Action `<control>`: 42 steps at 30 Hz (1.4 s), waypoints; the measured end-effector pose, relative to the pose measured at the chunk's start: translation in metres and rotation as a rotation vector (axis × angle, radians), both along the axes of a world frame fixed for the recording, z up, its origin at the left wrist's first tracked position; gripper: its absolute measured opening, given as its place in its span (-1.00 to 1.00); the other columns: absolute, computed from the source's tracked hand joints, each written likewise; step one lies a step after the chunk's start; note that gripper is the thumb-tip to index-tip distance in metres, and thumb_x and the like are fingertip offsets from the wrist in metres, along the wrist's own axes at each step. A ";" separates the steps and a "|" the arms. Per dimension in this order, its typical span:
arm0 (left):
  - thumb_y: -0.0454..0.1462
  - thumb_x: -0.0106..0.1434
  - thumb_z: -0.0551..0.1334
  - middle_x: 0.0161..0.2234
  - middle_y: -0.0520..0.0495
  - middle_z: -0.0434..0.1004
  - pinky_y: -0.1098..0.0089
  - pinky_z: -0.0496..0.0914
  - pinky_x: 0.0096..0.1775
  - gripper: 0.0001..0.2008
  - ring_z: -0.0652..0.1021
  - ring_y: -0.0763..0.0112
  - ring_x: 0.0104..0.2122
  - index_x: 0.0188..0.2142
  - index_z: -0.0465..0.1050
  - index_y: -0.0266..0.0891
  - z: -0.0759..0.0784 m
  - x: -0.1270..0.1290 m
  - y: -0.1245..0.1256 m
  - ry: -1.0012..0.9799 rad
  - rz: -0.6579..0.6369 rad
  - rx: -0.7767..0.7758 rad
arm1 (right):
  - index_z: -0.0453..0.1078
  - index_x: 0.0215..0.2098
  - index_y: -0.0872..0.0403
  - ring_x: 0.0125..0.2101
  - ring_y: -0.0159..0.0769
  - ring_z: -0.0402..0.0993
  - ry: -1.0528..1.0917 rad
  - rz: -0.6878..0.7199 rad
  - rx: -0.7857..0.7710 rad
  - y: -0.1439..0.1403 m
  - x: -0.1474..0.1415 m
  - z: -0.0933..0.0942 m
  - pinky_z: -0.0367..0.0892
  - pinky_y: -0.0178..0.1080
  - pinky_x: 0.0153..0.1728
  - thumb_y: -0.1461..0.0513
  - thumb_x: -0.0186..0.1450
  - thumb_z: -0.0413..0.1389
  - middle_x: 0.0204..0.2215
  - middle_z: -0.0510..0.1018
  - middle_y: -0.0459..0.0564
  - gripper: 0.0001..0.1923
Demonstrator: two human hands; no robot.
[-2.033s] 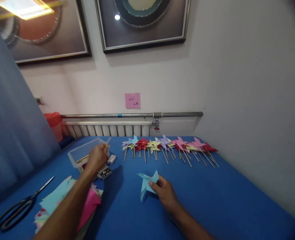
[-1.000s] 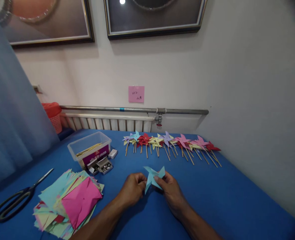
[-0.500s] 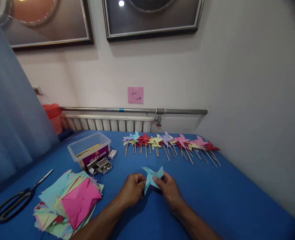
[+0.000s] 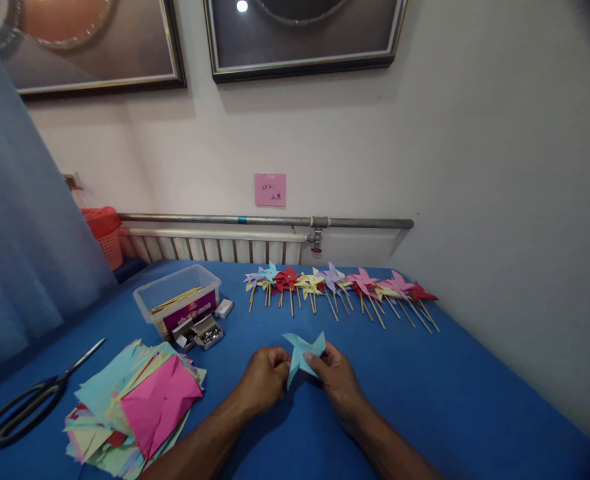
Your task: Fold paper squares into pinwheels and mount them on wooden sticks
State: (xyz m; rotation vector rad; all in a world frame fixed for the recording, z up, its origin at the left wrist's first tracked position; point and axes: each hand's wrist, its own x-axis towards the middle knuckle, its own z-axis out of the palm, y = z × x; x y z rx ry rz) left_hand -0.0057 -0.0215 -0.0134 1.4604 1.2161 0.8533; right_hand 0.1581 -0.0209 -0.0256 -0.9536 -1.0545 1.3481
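Observation:
A light-blue paper pinwheel [image 4: 302, 355] with its blades folded in is held just above the blue table cover, with no stick visible on it. My right hand [image 4: 339, 379] pinches it from the right, thumb pressed near the centre and fingers behind the paper. At the left blade, my left hand [image 4: 265, 377] is closed, its curled fingertips close against the paper. Whatever sits between those fingertips is hidden.
Left of my arms lies a pile of coloured paper [image 4: 125, 407] beside black-handled scissors [image 4: 35, 403]. Behind are small boxes of metal pins [image 4: 209, 333] and a plastic tub [image 4: 175, 293] holding sticks. Finished pinwheels [image 4: 311, 283] on sticks line the back; a wall [image 4: 515, 267] borders the right.
The whole view has shifted very slightly. Both hands and the blue pinwheel keep practically the same pose.

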 end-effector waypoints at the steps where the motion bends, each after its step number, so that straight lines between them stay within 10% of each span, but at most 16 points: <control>1: -0.19 0.14 0.15 -0.64 0.10 0.34 0.48 0.18 -0.58 -0.84 0.35 0.50 -0.68 -0.47 0.38 -0.23 0.000 0.000 0.000 0.003 0.007 0.003 | 0.49 -0.26 0.08 -0.39 -0.21 0.46 -0.002 0.001 0.007 0.001 0.000 -0.001 0.35 -0.22 -0.32 -0.06 0.01 0.39 -0.37 0.62 -0.02 -0.51; 42: -0.21 0.18 0.09 -0.64 0.11 0.29 0.48 0.14 -0.60 -0.84 0.27 0.53 -0.68 -0.47 0.32 -0.22 -0.002 0.000 0.000 0.020 -0.014 -0.022 | 0.52 -0.30 0.08 -0.47 -0.28 0.44 0.030 -0.013 0.013 0.006 0.001 -0.010 0.34 -0.26 -0.37 -0.02 -0.01 0.43 -0.45 0.62 -0.05 -0.55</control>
